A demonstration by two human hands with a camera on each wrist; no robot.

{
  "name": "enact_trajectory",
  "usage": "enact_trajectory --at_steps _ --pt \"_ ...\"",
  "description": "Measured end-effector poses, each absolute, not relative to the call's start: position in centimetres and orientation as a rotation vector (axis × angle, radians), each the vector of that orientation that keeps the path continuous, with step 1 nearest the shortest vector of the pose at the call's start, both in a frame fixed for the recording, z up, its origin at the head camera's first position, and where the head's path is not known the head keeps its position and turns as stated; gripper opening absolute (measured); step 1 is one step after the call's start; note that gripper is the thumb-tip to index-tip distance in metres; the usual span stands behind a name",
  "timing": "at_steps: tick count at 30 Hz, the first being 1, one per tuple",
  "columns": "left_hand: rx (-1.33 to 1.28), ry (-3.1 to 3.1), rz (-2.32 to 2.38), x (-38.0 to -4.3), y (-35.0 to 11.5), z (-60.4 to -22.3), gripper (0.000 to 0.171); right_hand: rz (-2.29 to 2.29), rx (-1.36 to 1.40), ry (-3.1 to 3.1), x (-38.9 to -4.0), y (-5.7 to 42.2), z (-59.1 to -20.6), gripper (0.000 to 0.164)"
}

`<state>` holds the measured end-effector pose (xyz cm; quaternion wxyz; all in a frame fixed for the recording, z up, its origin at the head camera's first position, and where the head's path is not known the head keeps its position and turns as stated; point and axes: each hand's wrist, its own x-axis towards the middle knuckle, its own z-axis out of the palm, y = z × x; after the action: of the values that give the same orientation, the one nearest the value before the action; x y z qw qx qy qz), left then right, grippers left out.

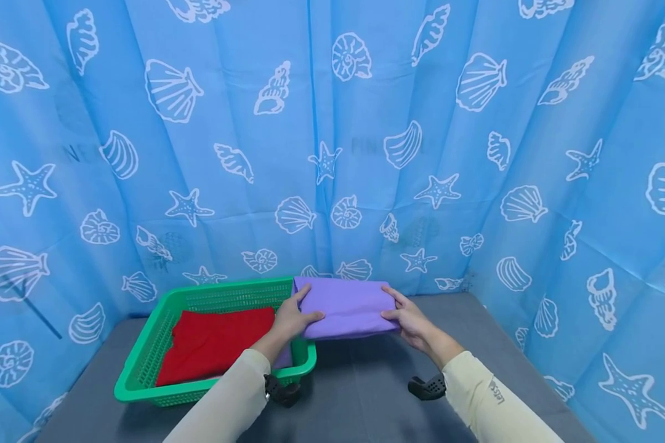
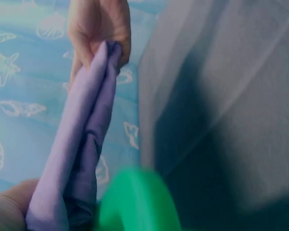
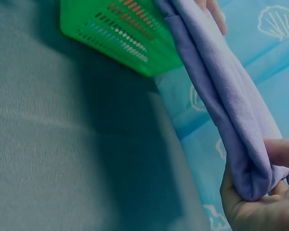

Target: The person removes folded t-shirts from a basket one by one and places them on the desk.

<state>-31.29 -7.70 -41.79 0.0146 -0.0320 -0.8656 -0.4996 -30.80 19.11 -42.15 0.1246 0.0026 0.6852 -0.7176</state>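
Note:
Both hands hold a folded purple cloth [image 1: 346, 304] up off the table, beside and partly over the basket's right rim. My left hand [image 1: 292, 317] grips its left end, thumb and fingertip on the near face. At the right end my right hand [image 1: 415, 320] pinches it the same way. Seen edge-on in the right wrist view, the purple cloth [image 3: 231, 106] shows several thick layers. A green plastic basket [image 1: 144, 344] stands at the left, with a folded red cloth [image 1: 216, 341] inside. Some purple fabric [image 1: 284, 358] shows beside the red cloth, partly hidden by my left arm.
A grey table [image 1: 360, 394] carries the basket. Behind and around it hangs a blue curtain [image 1: 366, 154] printed with white shells and starfish. In the left wrist view, the basket's green rim [image 2: 139, 197] is close under the cloth. Black wrist devices [image 1: 428, 387] hang below the sleeves.

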Motion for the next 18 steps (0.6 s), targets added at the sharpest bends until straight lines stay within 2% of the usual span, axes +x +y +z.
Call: enact_trajectory --at_steps 13,18 --pt "-0.051 -2.640 -1.716 -30.6 -2.4 -41.7 0.078 -2.057 0.004 2.065 -30.7 22.8 -42.7 0.072" --pt "-0.015 -2.567 -1.841 -30.4 -0.4 -42.3 0.085 -2.048 0.013 2.088 -30.8 24.2 -43.1 0.072"
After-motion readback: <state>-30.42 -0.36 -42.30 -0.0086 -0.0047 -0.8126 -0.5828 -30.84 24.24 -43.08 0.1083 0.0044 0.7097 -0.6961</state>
